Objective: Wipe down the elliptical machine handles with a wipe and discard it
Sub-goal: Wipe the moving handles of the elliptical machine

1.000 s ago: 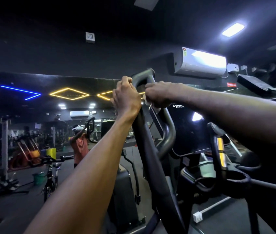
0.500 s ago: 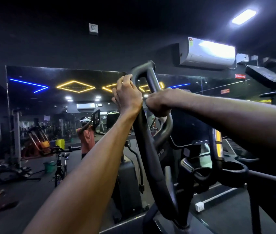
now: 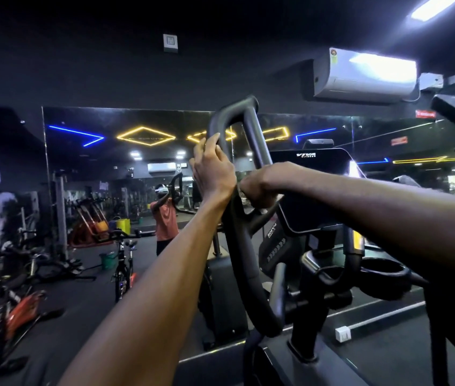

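The elliptical's black loop handle (image 3: pixel 237 107) rises in the middle of the head view. My left hand (image 3: pixel 213 169) holds its left bar, fingers reaching up along it. My right hand (image 3: pixel 259 189) is curled round the right bar lower down, near where the two bars join. The wipe is hidden inside that fist, so I cannot see it now. Both my forearms stretch in from the bottom and right edges.
The machine's dark console (image 3: pixel 314 190) sits just behind my right hand, with a cup holder (image 3: pixel 383 271) below it. A wall mirror (image 3: pixel 109 168) ahead reflects the gym and a person. A spin bike (image 3: pixel 123 263) and other equipment stand at the left.
My right hand has slid down the right bar from near the top of the loop. My left hand stayed on the left bar. More of the handle's top shows now.
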A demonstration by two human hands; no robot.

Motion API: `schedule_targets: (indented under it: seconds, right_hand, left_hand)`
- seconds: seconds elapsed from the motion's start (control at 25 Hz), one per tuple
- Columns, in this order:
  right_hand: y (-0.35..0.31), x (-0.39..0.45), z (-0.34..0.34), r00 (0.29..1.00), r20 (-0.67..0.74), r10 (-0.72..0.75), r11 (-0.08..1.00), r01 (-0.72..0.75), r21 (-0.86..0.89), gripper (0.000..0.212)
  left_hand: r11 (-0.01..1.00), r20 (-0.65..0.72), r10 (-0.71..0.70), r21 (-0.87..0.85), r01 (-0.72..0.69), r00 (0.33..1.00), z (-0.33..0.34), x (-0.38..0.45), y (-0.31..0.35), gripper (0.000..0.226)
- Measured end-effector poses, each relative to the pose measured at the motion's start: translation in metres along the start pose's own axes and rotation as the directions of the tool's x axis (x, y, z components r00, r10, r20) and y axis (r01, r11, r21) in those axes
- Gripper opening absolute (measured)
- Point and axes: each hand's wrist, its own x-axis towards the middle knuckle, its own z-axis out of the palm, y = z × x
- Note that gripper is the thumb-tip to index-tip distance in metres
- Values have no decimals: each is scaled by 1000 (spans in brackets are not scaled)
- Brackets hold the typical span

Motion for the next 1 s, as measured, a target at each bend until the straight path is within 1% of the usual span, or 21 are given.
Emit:
schedule_targets:
  seconds: [0.04, 0.12, 0.2, 0.24, 0.28, 0.36, 0.4, 0.44, 0.48, 0.56, 0.6, 0.64, 0.68, 0.72, 0.76, 0.8, 0.84, 0.88, 0.92, 0.96, 1.0]
  right_hand:
    - [0, -1, 0, 1000, -10, -11, 997, 11, 73, 5]
    - [-1, -8, 4, 998, -25, -50, 946, 56, 319, 5]
    - [-2, -15, 11, 993, -97, -65, 802, 110, 588, 15]
    - [-3, -20, 16, 988, -152, -39, 749, 129, 649, 18]
    - [-5, -25, 21, 978, -206, -9, 727, 148, 670, 20]
    - [-10, -31, 28, 963, -266, 45, 793, 127, 596, 15]
    - [-11, -32, 30, 959, -272, 78, 815, 96, 571, 11]
    - [-13, -36, 29, 953, -283, 112, 813, 76, 578, 8]
    - [-16, -38, 32, 947, -295, 130, 808, 71, 584, 11]
    - [-21, -44, 44, 912, -389, 129, 784, 146, 604, 19]
    - [-21, -48, 55, 873, -457, 173, 743, 189, 642, 15]
    - [-19, -50, 71, 811, -521, 266, 686, 221, 694, 14]
    - [-20, -52, 87, 731, -561, 388, 615, 248, 748, 16]
    - [-27, -54, 103, 653, -537, 533, 507, 262, 821, 18]
    - [-38, -54, 116, 624, -407, 667, 297, 278, 913, 17]
    - [-48, -53, 124, 664, -194, 722, -18, 298, 954, 17]
    - [-58, -50, 123, 751, 14, 660, -354, 295, 888, 19]
    - [-65, -45, 118, 842, 133, 523, -604, 257, 754, 22]
    - [-69, -41, 110, 901, 177, 397, -763, 217, 609, 26]
    - [-70, -37, 104, 926, 203, 318, -853, 186, 488, 29]
    - [-71, -34, 101, 936, 224, 271, -901, 164, 402, 32]
  left_hand:
    - [1000, -9, -5, -17, 5, 1000, 0, -3, 0, 37]
    - [999, -21, -12, -46, 11, 1000, -1, -12, 0, 37]
    - [998, -30, -22, -51, 21, 999, -4, -22, 2, 38]
    - [999, -40, -29, -46, 28, 999, -5, -26, 3, 38]
    - [999, -49, -36, -40, 34, 998, -6, -30, 3, 38]
    - [999, -45, -40, -18, 40, 998, -7, -37, 3, 39]
    - [999, -37, -41, 6, 41, 998, -8, -42, 4, 40]
    - [999, -34, -40, 28, 41, 999, -8, -47, 5, 41]
    - [998, -35, -41, 43, 42, 999, -9, -52, 4, 42]
    - [997, -38, -45, 55, 47, 998, -11, -58, 3, 43]
    - [997, -37, -50, 61, 52, 998, -11, -61, 4, 41]
    - [996, -43, -58, 67, 61, 997, -11, -64, 5, 40]
    - [995, -51, -66, 74, 69, 997, -11, -66, 7, 40]
    - [994, -58, -73, 77, 77, 996, -10, -66, 8, 39]
    - [994, -63, -75, 78, 80, 995, -10, -66, 9, 39]
    - [994, -69, -75, 79, 80, 995, -10, -66, 9, 39]
    - [994, -72, -73, 81, 79, 995, -10, -66, 9, 39]
    - [993, -72, -71, 85, 78, 995, -10, -66, 10, 39]
    - [993, -69, -69, 89, 75, 995, -10, -66, 10, 39]
    - [993, -65, -68, 91, 73, 996, -10, -67, 10, 39]
    - [994, -66, -64, 89, 70, 996, -10, -68, 10, 38]
